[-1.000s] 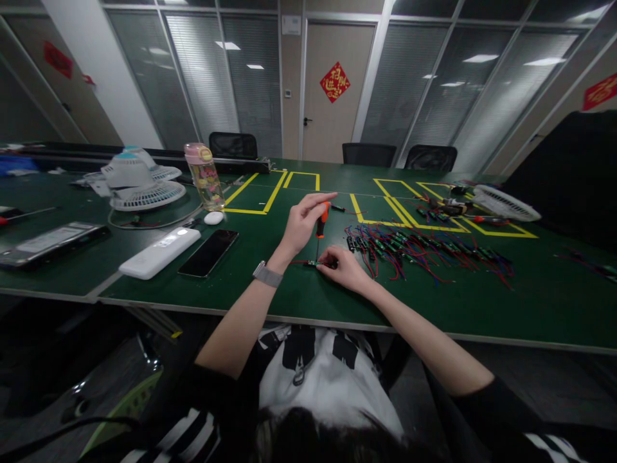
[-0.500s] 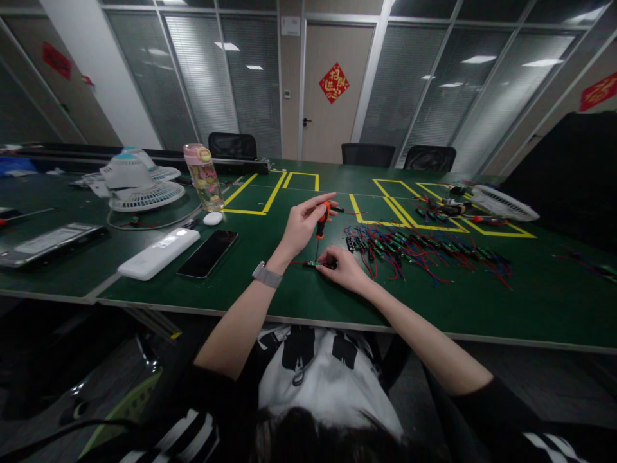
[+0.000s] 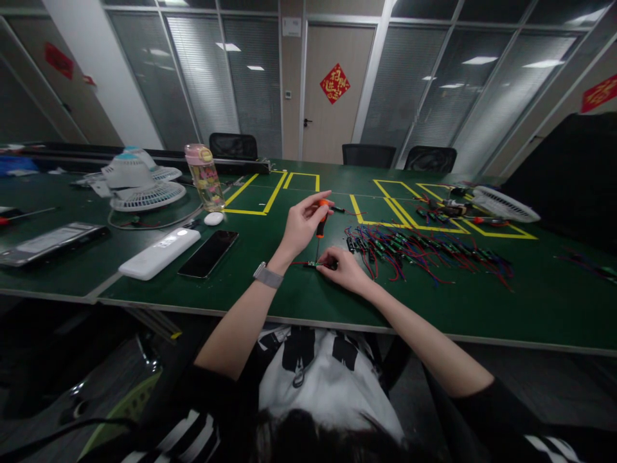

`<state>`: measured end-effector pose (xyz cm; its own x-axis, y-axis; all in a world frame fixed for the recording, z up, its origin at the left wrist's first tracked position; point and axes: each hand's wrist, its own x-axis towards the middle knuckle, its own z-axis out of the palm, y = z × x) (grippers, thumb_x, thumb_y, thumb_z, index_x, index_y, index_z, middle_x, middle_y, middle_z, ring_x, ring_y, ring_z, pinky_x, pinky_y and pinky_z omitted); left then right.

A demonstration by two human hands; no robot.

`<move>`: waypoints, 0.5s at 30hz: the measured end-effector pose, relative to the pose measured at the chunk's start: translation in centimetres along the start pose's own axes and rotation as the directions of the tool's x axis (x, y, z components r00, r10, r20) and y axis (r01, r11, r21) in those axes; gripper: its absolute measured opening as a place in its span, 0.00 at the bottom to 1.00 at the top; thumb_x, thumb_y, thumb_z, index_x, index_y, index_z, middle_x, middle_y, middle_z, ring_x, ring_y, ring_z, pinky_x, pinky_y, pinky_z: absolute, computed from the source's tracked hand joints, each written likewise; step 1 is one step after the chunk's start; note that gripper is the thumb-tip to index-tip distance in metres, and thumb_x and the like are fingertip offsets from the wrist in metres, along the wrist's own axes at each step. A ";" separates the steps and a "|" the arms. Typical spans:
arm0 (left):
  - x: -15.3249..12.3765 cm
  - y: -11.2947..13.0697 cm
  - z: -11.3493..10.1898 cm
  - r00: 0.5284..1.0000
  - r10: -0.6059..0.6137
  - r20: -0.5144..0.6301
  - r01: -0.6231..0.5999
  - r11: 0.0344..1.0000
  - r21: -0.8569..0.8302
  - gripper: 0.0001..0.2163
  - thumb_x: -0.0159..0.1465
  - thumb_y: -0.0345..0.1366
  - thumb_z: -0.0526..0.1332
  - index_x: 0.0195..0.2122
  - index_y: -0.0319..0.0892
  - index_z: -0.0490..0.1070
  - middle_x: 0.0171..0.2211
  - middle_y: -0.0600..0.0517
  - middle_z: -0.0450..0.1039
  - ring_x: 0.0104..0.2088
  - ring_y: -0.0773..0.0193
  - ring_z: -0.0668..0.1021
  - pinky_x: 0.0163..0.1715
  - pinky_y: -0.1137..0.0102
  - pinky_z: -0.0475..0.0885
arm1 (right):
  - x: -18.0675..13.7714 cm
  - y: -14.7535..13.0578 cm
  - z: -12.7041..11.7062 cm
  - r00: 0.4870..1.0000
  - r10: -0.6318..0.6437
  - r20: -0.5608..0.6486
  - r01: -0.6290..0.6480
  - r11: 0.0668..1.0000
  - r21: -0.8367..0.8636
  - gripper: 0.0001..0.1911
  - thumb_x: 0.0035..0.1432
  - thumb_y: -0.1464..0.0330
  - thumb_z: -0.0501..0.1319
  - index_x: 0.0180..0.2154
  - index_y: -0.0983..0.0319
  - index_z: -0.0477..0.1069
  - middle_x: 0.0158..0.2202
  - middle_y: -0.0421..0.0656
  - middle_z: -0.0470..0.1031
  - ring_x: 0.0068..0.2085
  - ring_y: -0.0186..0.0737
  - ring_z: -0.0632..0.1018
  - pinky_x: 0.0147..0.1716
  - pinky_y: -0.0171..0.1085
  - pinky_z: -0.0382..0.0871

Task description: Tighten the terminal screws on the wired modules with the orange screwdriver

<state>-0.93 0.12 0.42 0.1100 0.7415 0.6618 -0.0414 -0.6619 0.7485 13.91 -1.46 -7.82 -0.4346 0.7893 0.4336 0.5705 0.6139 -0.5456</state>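
Observation:
My left hand (image 3: 307,222) is closed around the orange and black handle of a screwdriver (image 3: 321,229). Its thin shaft points straight down, and the tip meets a small green circuit board (image 3: 312,264) with a red wire at its left end. Low on the table, my right hand (image 3: 343,269) pinches the right side of this board, and its fingers cover part of it. Just beyond the screwdriver lies another small dark board (image 3: 338,209) with a thin red wire.
Several wired circuit boards (image 3: 409,247) are heaped right of my hands. To the left lie a phone (image 3: 209,253), a white power bank (image 3: 160,253) and a white earbud case (image 3: 213,219). Behind them stand a bottle (image 3: 204,177) and a white fan (image 3: 139,190). Yellow tape (image 3: 245,211) marks the green table.
My left fingers have shifted slightly on top of the screwdriver handle, which stays upright over the board. My right hand holds its place.

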 end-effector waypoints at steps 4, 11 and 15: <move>-0.1 0.0 -0.1 0.997 0.069 -0.045 -0.062 0.989 0.137 0.12 0.59 0.35 0.63 0.45 0.44 0.74 0.41 0.49 0.74 0.38 0.68 0.76 0.38 0.72 0.72 | 0.0 0.0 0.0 1.000 -0.004 0.000 0.004 1.000 -0.006 0.03 0.50 0.73 0.63 0.28 0.63 0.69 0.26 0.38 0.68 0.28 0.33 0.69 0.28 0.32 0.61; 0.0 0.0 0.1 0.999 -0.001 0.043 -0.002 0.999 0.053 0.14 0.67 0.35 0.51 0.50 0.42 0.70 0.42 0.47 0.76 0.37 0.67 0.78 0.38 0.70 0.72 | 0.0 0.0 0.0 1.000 0.002 -0.003 -0.002 1.000 -0.010 0.03 0.50 0.72 0.63 0.28 0.62 0.69 0.26 0.38 0.68 0.28 0.33 0.69 0.28 0.33 0.61; 0.6 0.9 -0.4 0.991 0.062 0.116 -0.089 0.964 0.251 0.14 0.66 0.35 0.54 0.51 0.40 0.68 0.40 0.47 0.76 0.35 0.66 0.78 0.35 0.71 0.72 | 0.0 -0.1 0.0 1.000 0.018 0.002 -0.018 1.000 -0.005 0.03 0.50 0.72 0.63 0.28 0.62 0.69 0.25 0.38 0.68 0.28 0.33 0.69 0.28 0.32 0.61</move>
<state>-1.31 0.04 1.48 0.2212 0.6815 0.6975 0.1997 -0.7318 0.6516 13.87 -1.52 -7.81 -0.4255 0.8001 0.4228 0.5814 0.5998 -0.5497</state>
